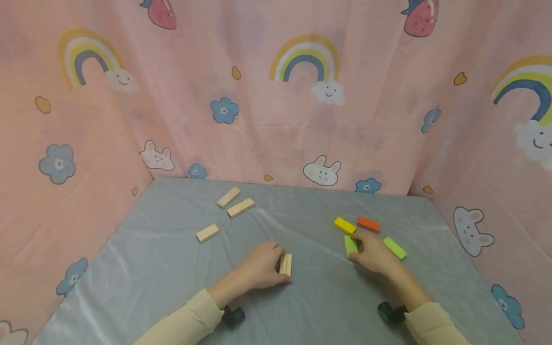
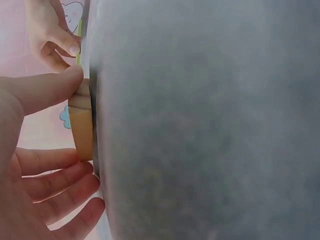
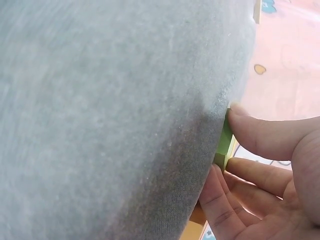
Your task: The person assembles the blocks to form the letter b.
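Note:
In the head view my left hand [image 1: 262, 266] pinches a plain wooden block [image 1: 286, 265] at its two ends, thumb at the near end. A seam runs along its top, and I cannot tell whether it is one block or two side by side. The left wrist view shows this wooden block [image 2: 82, 132] low against the cloth, between thumb and forefinger. On the right, my right hand [image 1: 374, 251] pinches a light green block [image 1: 350, 245] lying on the cloth. The right wrist view shows the green block [image 3: 224, 142] between thumb and fingertips.
Around my right hand lie a yellow block [image 1: 344, 225], an orange block [image 1: 368, 224] and another green block [image 1: 395, 248]. Three plain wooden blocks lie at left, one of them nearer [image 1: 208, 233]. Grey cloth [image 1: 319, 306] covers the table; a pink printed curtain [image 1: 267, 143] surrounds it.

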Tool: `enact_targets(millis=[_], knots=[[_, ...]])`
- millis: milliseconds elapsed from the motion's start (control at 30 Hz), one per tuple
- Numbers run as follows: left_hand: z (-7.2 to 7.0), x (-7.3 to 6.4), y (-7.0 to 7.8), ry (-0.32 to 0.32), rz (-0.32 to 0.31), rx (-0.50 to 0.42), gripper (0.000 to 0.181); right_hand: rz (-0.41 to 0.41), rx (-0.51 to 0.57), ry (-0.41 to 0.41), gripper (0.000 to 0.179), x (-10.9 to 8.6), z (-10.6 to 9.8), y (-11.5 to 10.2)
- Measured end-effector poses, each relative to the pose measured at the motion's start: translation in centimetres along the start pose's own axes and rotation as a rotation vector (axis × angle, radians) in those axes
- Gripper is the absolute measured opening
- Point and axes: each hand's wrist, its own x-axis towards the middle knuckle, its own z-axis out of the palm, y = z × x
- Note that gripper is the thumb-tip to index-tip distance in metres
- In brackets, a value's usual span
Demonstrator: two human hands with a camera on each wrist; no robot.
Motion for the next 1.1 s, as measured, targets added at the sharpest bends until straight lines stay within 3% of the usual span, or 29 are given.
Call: enact_targets(millis=[567,1100], knots=[[-0.1,0.0,-0.4,-0.012,0.058,0.025,0.059,-0.008,-0.003,0.004,0.056,-0.1,0.0,-0.1],[-1.1,0.0,-1.1,-0.067,0.051,-0.025,0.045,0.015,-0.016,0.003,0.056,-0.2,0.0,-0.5]])
